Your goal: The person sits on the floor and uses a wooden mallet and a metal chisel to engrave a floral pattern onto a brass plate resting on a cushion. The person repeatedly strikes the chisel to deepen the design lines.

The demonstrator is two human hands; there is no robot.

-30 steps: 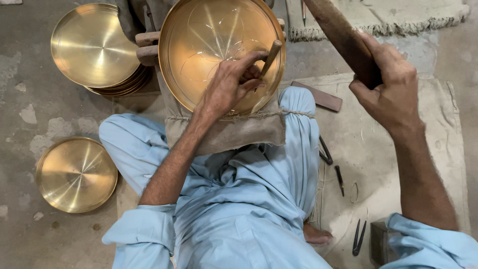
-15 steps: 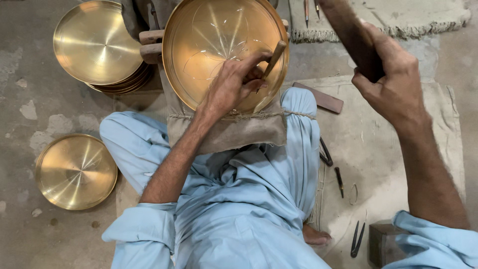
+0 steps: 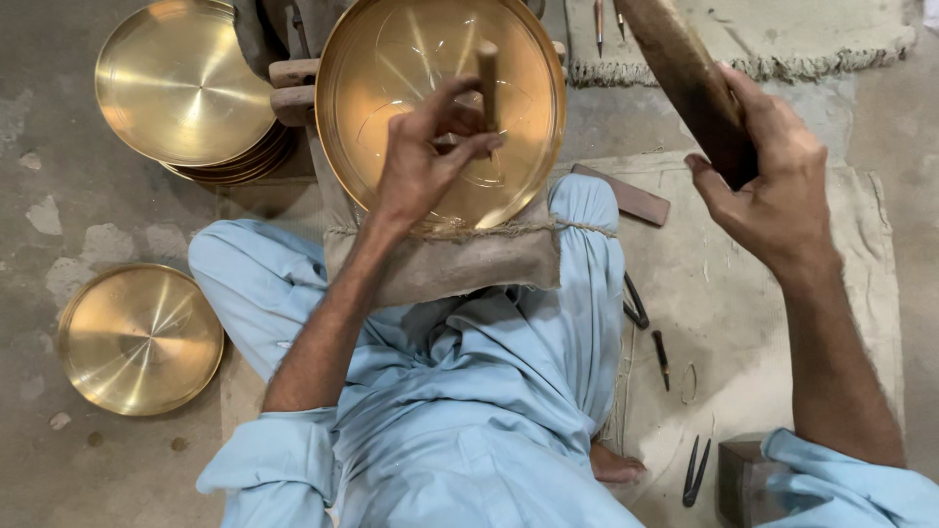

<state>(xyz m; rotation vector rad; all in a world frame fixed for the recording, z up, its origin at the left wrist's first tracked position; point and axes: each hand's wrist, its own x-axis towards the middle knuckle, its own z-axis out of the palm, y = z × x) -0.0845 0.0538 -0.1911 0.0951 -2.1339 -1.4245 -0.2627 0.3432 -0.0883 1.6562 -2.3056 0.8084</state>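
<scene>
A shiny brass plate (image 3: 391,68) with engraved lines rests tilted on a cloth-covered block (image 3: 460,269) over my lap. My left hand (image 3: 425,161) pinches a short wooden-handled chisel (image 3: 487,73), held upright with its tip against the plate's middle. My right hand (image 3: 773,186) is raised to the right and grips a dark wooden mallet (image 3: 685,73), which slants up toward the top edge, clear of the chisel.
A stack of brass plates (image 3: 181,88) sits at the upper left and a single brass plate (image 3: 142,337) on the floor at the left. On the burlap mat (image 3: 743,313) lie a flat brown bar (image 3: 626,196), small dark tools (image 3: 661,357) and tweezers (image 3: 695,471).
My left hand has turned the chisel from a slant at the plate's right side to upright near its middle. The right hand with the mallet stays raised.
</scene>
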